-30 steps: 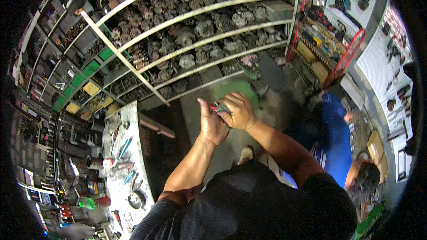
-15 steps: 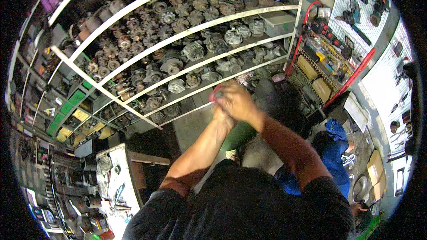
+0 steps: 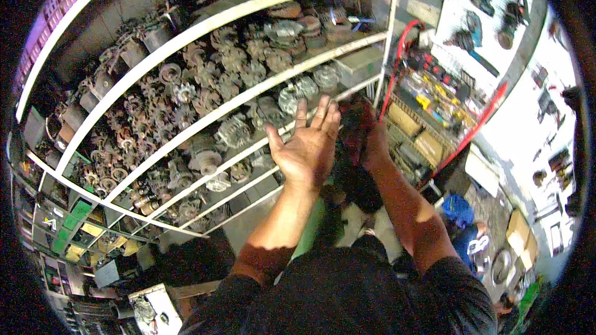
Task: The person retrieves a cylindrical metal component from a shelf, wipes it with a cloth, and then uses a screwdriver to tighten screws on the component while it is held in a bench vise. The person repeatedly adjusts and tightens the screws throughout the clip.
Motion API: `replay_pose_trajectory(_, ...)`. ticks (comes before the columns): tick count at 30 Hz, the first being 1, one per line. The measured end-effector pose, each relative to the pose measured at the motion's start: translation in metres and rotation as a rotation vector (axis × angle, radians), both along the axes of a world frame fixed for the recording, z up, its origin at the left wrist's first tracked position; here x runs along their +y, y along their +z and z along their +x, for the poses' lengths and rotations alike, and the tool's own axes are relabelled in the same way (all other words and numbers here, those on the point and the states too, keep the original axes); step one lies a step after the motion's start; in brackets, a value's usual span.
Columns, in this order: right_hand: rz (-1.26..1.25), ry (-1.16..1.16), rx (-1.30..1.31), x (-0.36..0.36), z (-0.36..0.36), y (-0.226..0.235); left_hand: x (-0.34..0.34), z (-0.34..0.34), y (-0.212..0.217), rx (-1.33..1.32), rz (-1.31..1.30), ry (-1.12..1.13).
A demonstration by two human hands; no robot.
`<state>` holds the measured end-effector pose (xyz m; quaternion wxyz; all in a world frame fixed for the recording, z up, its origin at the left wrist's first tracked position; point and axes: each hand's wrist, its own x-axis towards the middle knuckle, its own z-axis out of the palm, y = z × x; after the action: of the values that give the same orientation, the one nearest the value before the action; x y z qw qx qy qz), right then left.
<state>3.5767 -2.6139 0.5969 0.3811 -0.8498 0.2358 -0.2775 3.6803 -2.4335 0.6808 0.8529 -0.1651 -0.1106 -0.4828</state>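
Observation:
My left hand (image 3: 308, 152) is held out in front of the shelves, palm up, its fingers stretched and spread, with nothing in it. Beside it on the right, my right hand (image 3: 374, 147) is in shadow, closed at the edge of a dark red, cloth-like thing (image 3: 355, 125). Its exact shape is lost in the dark, and the right fingers show only in part. A gap separates the two hands.
A white-framed shelf rack (image 3: 248, 94) full of greasy alternator parts fills the front and left. To the right stands a red-framed tool trolley (image 3: 475, 129) beneath a pegboard. A person in blue (image 3: 459, 211) is low at the right; a white-topped bench (image 3: 155, 310) is lower left.
My hands, pressed together around something red before, have come apart. The left has opened palm up; the right has moved right with the dark red thing. The view has shifted.

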Motion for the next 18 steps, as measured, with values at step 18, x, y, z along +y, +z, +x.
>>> replay_pose_trajectory(18, 1.036, 0.901, -0.385, -0.107, 0.052, -0.161, -0.112, -0.050, -0.154, -2.060, 1.634, 1.015)
